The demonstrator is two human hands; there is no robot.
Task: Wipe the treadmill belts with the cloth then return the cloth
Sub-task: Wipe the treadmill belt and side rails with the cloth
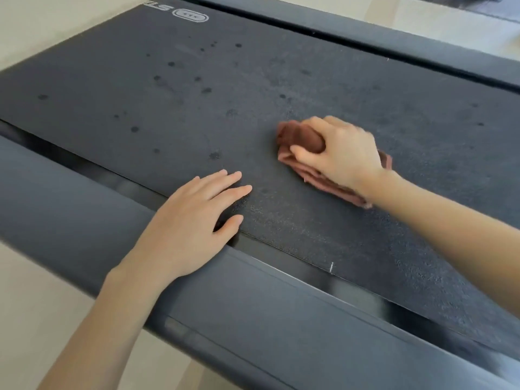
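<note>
the belt (197,94) fills most of my view, dark and grainy, running slantwise; the near rail (84,206) lies along its edge under my forearm, and pale floor (33,291) shows past it; my left hand (191,223) lies flat with straight fingers, holding nothing, its palm over the rail's edge and its fingertips on the belt, i judge to prop me as i lean across; my right hand (343,153) grasps the cloth (298,136), fingers curled over a bunched fold and thumb tucked against it, pressing it down on the belt near the middle, well apart from my left hand; bunching it that way probably gives a firm pad to scrub with; the cloth is reddish brown, its loose edge trailing under my wrist; dark spots (135,128) dot the belt to the left of the cloth, not yet wiped, so i reckon the wiping is partway; at the far left corner there is a white oval badge (190,16) beside upside-down letters cut by the frame, which i cannot read; a small white tick (331,267) marks the belt's near edge
</note>
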